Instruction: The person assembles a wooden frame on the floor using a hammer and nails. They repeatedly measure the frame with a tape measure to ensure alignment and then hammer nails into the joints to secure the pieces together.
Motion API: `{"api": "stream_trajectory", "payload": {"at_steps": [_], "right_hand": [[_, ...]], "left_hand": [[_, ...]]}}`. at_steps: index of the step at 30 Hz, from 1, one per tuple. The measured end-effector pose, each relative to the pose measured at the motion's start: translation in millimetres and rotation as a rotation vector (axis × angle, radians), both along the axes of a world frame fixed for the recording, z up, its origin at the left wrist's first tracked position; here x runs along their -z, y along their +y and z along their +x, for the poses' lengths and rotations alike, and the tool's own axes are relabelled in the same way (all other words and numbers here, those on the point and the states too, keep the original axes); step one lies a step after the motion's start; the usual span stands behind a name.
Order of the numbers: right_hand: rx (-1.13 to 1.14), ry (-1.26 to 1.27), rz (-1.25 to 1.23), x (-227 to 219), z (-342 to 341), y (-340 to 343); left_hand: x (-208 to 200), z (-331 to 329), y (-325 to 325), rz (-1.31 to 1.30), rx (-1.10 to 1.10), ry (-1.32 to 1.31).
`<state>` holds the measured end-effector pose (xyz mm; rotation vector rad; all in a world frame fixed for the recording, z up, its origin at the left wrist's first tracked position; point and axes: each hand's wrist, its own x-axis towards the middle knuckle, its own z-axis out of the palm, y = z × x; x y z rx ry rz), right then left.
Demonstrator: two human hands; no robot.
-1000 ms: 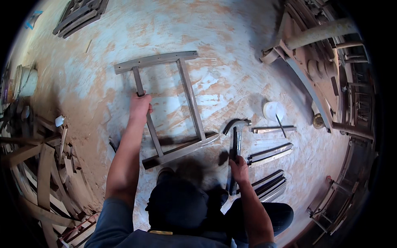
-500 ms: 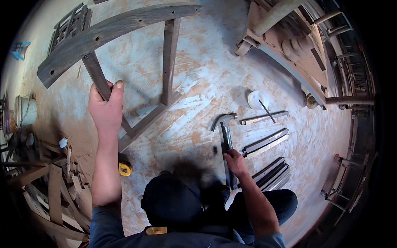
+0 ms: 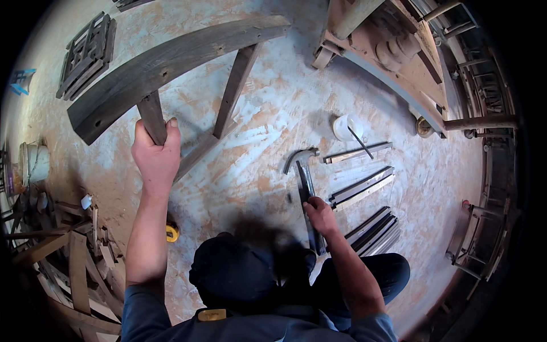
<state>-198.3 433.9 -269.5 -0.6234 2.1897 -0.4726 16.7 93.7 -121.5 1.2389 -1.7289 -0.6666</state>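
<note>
My left hand (image 3: 155,161) is closed round a slat of a dark wooden frame (image 3: 182,57), holding it up off the floor. A broad curved board with several small holes forms the frame's far side; two slats run from it to a rail nearer me. My right hand (image 3: 321,215) is closed on the handle of a claw hammer (image 3: 306,178), whose head points away from me. Beside the handle lies a dark strip, partly covered by hammer and hand. Bundles of dark wooden strips (image 3: 364,188) lie to the right of this hand.
Beyond the strips stands a white tub (image 3: 346,127) with a thin dark stick leaning across it. A yellow tape measure (image 3: 172,232) lies by my left forearm. At the upper right is a wooden workbench (image 3: 393,80); scrap wood (image 3: 80,268) is piled at the lower left.
The wooden frame has come nearer and a little right with my left hand, and its tilt has shifted. My right hand and the hammer have moved slightly left and away from me.
</note>
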Motion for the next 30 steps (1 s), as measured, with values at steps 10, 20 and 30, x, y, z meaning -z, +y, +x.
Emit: {"api": "stream_trajectory", "payload": {"at_steps": [10, 20, 30], "right_hand": [[0.004, -0.051, -0.04, 8, 5, 9], [0.115, -0.117, 0.043, -5, 4, -4], [0.122, -0.125, 0.001, -11, 3, -14]], "left_hand": [[-2, -7, -13, 0.014, -0.046, -0.056], [-32, 7, -3, 0.136, -0.084, 0.09], [-2, -3, -4, 0.116, 0.05, 0.069]]}}
